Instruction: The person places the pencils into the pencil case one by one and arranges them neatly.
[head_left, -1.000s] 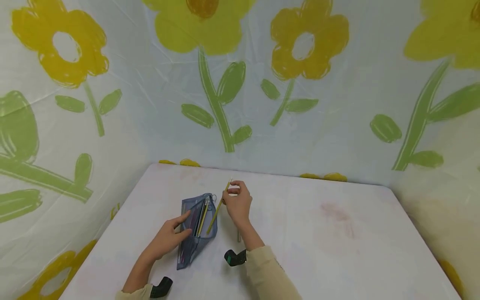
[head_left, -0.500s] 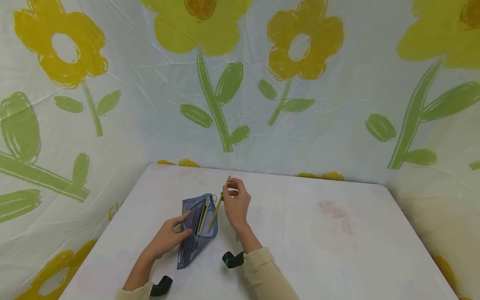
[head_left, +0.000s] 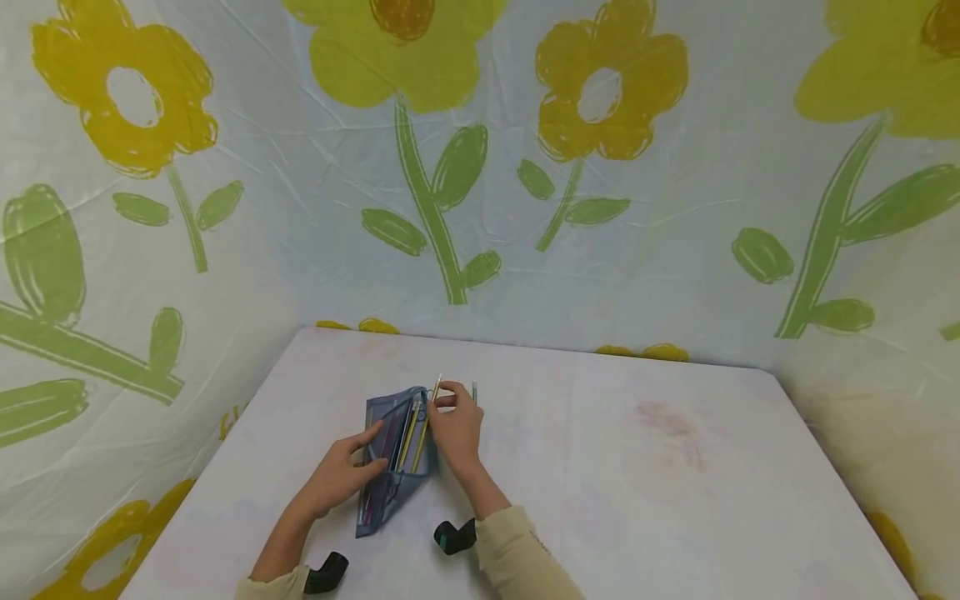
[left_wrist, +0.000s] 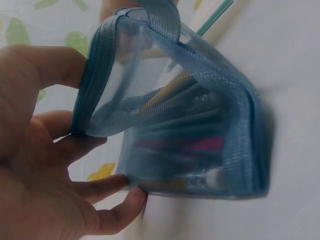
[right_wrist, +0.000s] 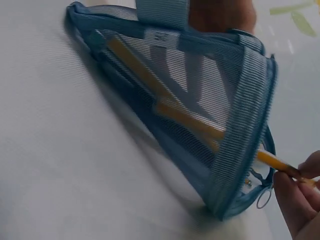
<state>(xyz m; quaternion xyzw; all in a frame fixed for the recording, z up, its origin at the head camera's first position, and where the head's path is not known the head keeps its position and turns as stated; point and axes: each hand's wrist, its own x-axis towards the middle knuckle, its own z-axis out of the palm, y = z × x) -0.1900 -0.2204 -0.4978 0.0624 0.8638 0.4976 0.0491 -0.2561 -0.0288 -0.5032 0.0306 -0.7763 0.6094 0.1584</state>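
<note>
A blue mesh pencil case [head_left: 371, 504] lies unzipped on the table, several pencils or pens showing inside. My left hand [head_left: 337, 477] holds its left side, thumb and fingers at the zipped rim [left_wrist: 95, 85] in the left wrist view. Between thumb and fingers, my right hand [head_left: 457, 427] pinches a yellow pencil [right_wrist: 272, 161] near its upper end. That pencil slants down through the opening, its lower part visible behind the mesh. A pink item [left_wrist: 207, 144] shows through the case wall.
A thin greenish stick [head_left: 475, 390] lies on the white table [head_left: 600, 483] just beyond my right hand, partly hidden by it. A ring [right_wrist: 264, 198] hangs at the zip end. Flower-printed cloth [head_left: 315, 242] stands behind the table.
My right hand has moved down and left, sliding the yellow pencil deeper into the case. The greenish stick's far end now shows above the hand. My left hand stays nearly still.
</note>
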